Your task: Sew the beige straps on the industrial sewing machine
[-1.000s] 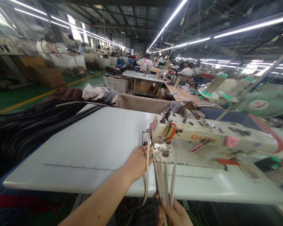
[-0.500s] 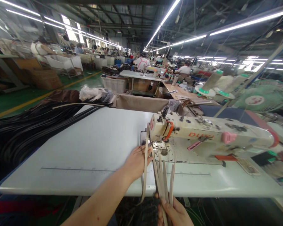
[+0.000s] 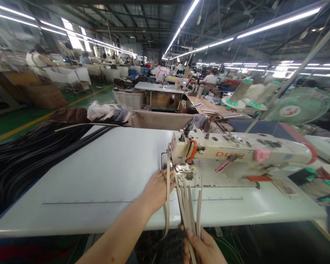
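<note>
My bench [image 3: 99, 176] is a broad white top with a thin ruled line across it near the front edge. My sewing machine [image 3: 236, 154] stands on its right half, cream-coloured and grubby. A mass of black straps [image 3: 30, 154] lies across the far left corner and spills off the side. Tan strips [image 3: 191, 205] run from under the machine's head over the front edge, and one tan strip loops beside them. My left hand [image 3: 156, 190] rests flat on the top just beside the strips
</note>
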Motion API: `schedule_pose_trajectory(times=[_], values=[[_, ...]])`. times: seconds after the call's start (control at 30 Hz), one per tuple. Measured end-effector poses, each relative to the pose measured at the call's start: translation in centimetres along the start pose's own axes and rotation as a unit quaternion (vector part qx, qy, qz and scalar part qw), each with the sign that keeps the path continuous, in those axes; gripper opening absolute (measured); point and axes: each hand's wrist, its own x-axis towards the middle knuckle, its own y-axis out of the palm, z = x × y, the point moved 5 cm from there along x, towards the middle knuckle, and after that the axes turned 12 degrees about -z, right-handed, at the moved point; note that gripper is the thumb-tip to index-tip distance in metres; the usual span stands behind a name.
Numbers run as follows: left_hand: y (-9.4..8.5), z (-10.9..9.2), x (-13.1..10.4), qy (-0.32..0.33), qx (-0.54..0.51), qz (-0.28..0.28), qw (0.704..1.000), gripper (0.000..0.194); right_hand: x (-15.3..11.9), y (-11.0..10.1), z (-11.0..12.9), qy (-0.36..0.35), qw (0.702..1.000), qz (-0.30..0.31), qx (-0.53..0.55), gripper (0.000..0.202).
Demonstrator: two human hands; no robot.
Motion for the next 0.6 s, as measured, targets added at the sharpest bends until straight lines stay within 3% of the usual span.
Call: schedule_pose_trajectory(times=[0.6], values=[[0.17, 0.15, -0.12, -0.003, 0.005, -0.005, 1.000, 0.042, -0.50, 0.01, 0.47, -0.023, 1.000, -0.005, 0.003, 0.068]])
